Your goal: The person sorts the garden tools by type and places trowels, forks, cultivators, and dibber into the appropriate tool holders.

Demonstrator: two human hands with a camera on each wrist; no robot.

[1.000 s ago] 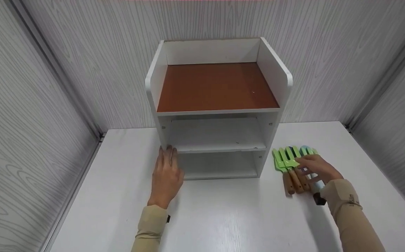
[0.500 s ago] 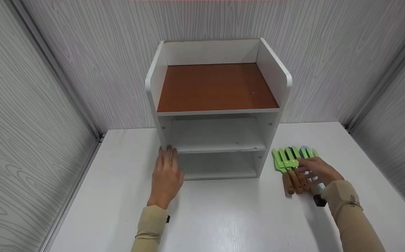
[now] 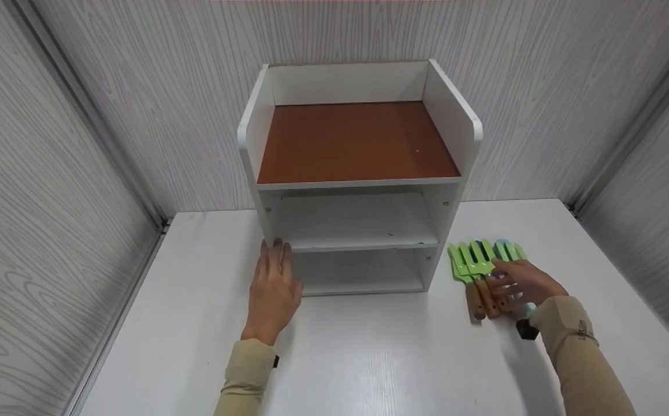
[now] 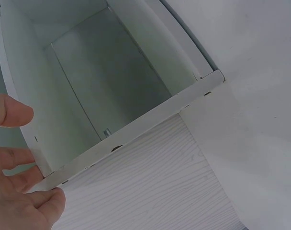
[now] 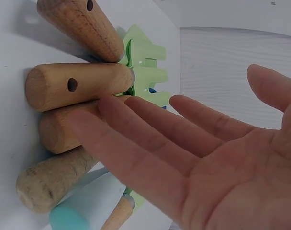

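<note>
My left hand [image 3: 274, 300] rests its fingers against the left front edge of a white shelf unit [image 3: 363, 247]. In the left wrist view, fingertips [image 4: 50, 203] touch the side panel's edge, and the thumb stands apart from it. On the right, my right hand [image 3: 528, 281] hovers with extended fingers over a bunch of garden hand forks [image 3: 476, 260]. These have light green tines and wooden handles [image 5: 78, 84]. Among them lies a pale blue handle with a teal end [image 5: 71, 218]. Fingers cover part of the handles, and whether they touch cannot be told.
The shelf unit has a brown top board [image 3: 363, 144] with raised sides and two compartments beneath. It stands on a white table [image 3: 357, 358] against the grey wood-grain back wall [image 3: 138, 86]. Panels also enclose the table at left and right.
Both hands stay almost where they were. My right hand's fingers have lowered slightly over the fork handles. The whole head view has shifted a little.
</note>
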